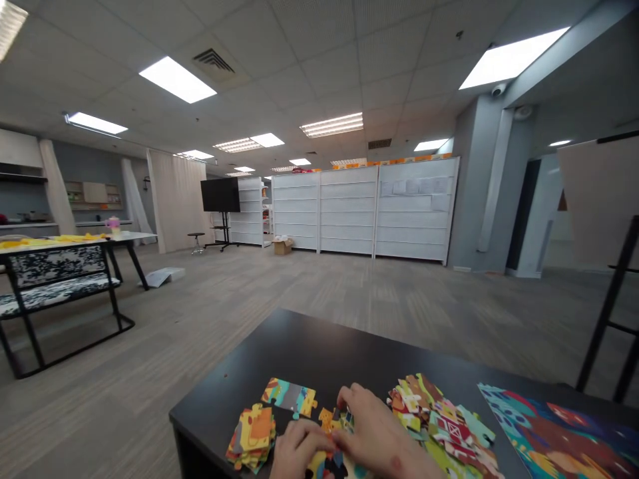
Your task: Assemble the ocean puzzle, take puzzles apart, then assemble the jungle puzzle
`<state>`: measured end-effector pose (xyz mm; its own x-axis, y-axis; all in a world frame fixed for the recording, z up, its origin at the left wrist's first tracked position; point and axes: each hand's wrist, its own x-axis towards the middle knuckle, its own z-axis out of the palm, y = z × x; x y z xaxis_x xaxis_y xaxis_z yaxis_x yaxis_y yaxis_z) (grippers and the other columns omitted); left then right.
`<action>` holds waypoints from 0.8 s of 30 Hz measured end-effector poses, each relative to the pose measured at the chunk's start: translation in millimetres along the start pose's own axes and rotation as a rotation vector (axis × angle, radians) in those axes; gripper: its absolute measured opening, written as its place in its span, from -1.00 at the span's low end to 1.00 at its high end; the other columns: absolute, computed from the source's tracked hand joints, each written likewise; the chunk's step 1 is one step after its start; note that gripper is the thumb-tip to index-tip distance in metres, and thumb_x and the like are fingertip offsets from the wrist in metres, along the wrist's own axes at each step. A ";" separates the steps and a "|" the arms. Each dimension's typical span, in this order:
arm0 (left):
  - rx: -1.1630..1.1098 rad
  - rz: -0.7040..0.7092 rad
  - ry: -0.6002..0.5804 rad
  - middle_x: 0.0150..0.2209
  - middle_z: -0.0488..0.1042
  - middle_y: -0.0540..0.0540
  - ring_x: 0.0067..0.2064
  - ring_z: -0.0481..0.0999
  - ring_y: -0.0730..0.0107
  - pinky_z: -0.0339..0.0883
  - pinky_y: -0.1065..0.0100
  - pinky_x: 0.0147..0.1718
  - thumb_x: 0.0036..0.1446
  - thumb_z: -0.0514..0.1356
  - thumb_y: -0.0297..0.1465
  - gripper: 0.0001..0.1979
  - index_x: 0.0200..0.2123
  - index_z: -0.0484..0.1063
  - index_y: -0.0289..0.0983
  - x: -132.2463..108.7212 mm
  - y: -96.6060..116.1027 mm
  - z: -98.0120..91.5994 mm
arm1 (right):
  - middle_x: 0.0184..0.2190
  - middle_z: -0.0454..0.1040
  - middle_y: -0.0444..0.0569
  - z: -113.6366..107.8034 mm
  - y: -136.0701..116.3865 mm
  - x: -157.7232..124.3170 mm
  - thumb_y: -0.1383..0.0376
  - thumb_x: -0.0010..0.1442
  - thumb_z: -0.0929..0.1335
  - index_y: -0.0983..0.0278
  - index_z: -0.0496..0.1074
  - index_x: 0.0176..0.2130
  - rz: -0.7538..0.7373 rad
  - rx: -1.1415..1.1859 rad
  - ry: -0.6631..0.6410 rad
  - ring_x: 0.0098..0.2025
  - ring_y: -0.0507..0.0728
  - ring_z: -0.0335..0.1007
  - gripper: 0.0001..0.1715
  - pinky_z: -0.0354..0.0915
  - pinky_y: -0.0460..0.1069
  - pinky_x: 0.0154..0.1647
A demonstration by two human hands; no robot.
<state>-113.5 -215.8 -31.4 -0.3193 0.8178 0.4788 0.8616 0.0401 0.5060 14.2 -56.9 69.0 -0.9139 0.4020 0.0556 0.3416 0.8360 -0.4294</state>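
Both of my hands work low over jigsaw pieces near the front of a black table. My right hand [372,426] has its index finger and thumb curved around a puzzle piece [347,419]. Beside it, my left hand [301,447] has its fingers bent together at more puzzle pieces [319,462]; its grip is partly hidden. To the left is a stack of puzzle pieces [252,436]. Behind it, joined puzzle pieces [289,395] with a grey road lie flat. A loose heap of colourful pieces [444,422] spreads right of my right hand.
The black table [319,346] has its left corner near my side. A colourful picture sheet [564,429] lies at its right. Beyond stand white shelving panels [349,209], a screen on a stand [220,196], a cardboard box [282,247] and a patterned chair [60,279].
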 end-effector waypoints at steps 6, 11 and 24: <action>0.068 -0.065 -0.240 0.29 0.35 -0.26 0.31 0.29 -0.15 0.27 0.01 0.21 -0.01 0.36 -0.29 -0.30 0.25 0.38 -0.14 27.6 -13.9 21.2 | -0.05 0.52 0.20 -15.3 -2.2 -7.7 0.25 -0.06 0.41 0.31 0.50 -0.08 0.011 -0.081 -0.138 0.02 0.41 0.44 -0.51 0.29 0.16 0.01; 0.149 -0.149 -0.500 0.45 0.09 -0.17 0.41 0.08 -0.26 0.18 -0.18 0.22 0.12 0.32 -0.14 -0.13 0.43 0.02 0.03 38.3 -15.6 24.7 | -0.05 0.57 0.27 -16.8 -8.5 -6.6 0.33 -0.13 0.41 0.35 0.47 -0.02 0.057 -0.079 -0.171 0.03 0.44 0.48 -0.39 0.32 0.17 0.01; 0.026 -0.295 -0.383 0.07 0.37 -0.13 0.17 0.30 -0.14 0.12 -0.05 0.21 -0.36 0.55 -0.06 -0.06 0.19 0.42 -0.02 55.7 31.0 -20.9 | -0.05 0.56 0.18 -9.6 2.2 -4.9 0.20 -0.21 0.50 0.24 0.45 -0.01 0.084 -0.022 -0.129 0.02 0.40 0.49 -0.30 0.32 0.14 0.02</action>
<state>-112.7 -181.0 25.9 -0.3877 0.9216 0.0170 0.7674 0.3125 0.5598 21.5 -53.5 76.5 -0.9019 0.4209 -0.0968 0.4216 0.8097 -0.4081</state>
